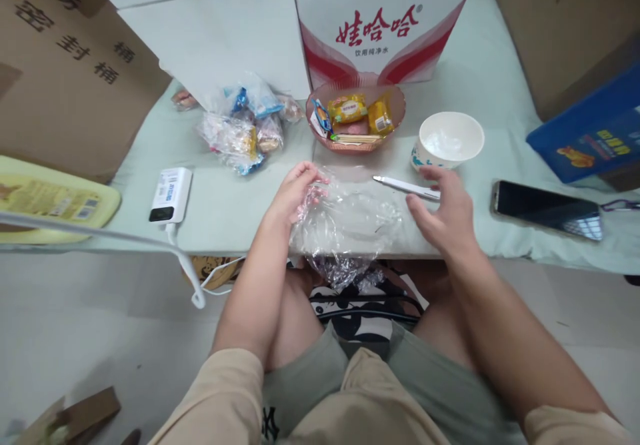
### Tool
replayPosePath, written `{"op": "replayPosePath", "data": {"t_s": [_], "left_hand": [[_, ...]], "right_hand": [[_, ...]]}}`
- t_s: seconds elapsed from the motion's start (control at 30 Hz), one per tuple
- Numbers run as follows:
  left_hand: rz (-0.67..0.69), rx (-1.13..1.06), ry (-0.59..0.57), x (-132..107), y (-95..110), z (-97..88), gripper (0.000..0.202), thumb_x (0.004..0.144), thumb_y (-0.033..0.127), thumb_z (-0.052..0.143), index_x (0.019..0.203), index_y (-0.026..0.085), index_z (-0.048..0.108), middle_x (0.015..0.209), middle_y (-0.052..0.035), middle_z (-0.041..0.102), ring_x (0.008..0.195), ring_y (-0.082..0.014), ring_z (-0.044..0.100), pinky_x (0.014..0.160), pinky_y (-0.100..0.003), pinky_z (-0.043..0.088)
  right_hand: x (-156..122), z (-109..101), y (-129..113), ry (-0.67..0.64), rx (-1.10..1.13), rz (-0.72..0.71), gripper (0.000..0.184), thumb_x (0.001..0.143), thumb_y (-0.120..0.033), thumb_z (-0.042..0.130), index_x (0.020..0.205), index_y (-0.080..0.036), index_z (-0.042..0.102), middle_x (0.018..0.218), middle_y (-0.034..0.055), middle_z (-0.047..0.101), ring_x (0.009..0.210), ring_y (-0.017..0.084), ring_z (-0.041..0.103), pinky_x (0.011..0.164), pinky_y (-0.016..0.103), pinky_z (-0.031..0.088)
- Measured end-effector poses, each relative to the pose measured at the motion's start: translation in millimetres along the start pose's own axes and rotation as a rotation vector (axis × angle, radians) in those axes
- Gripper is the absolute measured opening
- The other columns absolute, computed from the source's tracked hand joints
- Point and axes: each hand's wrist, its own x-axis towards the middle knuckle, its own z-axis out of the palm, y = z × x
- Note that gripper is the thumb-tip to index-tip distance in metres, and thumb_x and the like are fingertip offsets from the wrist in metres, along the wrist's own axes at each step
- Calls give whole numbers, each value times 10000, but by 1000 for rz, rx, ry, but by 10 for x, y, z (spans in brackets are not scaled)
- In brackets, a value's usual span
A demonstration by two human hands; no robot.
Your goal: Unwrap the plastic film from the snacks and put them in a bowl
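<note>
My left hand [300, 195] is closed on the edge of a clear plastic bag [350, 215], which is crumpled and hangs over the table's front edge. To the bag's right, my right hand [445, 212] is open, thumb and fingers apart, with nothing visible in it. Just behind its fingers lies a slim white tool with a metal tip [405, 187], partly covered by the hand; its kind is not clear. A white paper cup [453, 138] stands beyond that hand. Behind the bag, a pink bowl [320, 140] holds several wrapped snacks [349, 108].
Several plastic-wrapped snacks [245, 125] lie heaped left of the bowl. A white power bank [171, 195] with a cable sits at the left, a phone [547, 210] at the right. Cartons [380, 32] line the back. A white cable [125, 235] crosses the left foreground.
</note>
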Motion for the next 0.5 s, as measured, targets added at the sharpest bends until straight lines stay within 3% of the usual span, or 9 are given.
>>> {"op": "replayPosePath", "data": {"t_s": [0.1,0.17,0.23,0.3,0.37,0.43,0.5], "left_hand": [[-81,4,-205,-59,-25,41,316,752,373,810,837,226,544,728,-8,678,486,-137,637,365,-174,297],[-131,-6,-315,-114,-39,87,375,708,412,844,847,232,545,701,-5,669,462,-144,624,358,-180,292],[-171,-3,-420,-181,-44,132,434,666,456,866,835,238,531,662,3,656,427,-145,599,345,-186,290],[-198,1,-502,-242,-41,165,491,622,499,885,814,242,513,626,8,643,388,-151,572,327,-196,282],[-207,-9,-528,-274,-25,180,524,595,519,898,803,244,503,601,11,631,360,-156,553,316,-204,279],[-222,-23,-477,-265,4,166,498,627,523,883,819,240,521,611,5,633,375,-160,568,336,-213,335],[-240,-40,-372,-223,42,118,443,710,555,822,876,231,569,697,-25,673,476,-181,648,406,-242,450]], "right_hand": [[49,140,27,-217,124,-102,801,752,-534,769,1445,-289,450,1469,150,558,1374,362,515,1156,589,385],[111,286,67,-324,205,-57,988,710,-579,804,1526,-279,334,1493,176,532,1414,367,479,1179,605,346],[169,404,88,-371,294,3,1048,695,-588,815,1547,-276,290,1483,184,537,1441,356,453,1202,605,310],[198,461,63,-428,410,39,983,684,-574,823,1501,-279,363,1458,164,563,1430,335,470,1208,587,314],[192,462,-3,-546,513,58,733,698,-560,811,1318,-273,546,1344,124,645,1322,311,566,1169,561,385],[168,431,-76,-664,586,94,424,748,-564,763,1013,-255,644,1108,77,729,1110,270,672,1054,514,501],[154,395,-118,-664,653,203,352,779,-570,724,824,-246,594,866,32,728,846,212,705,840,423,587]]}}
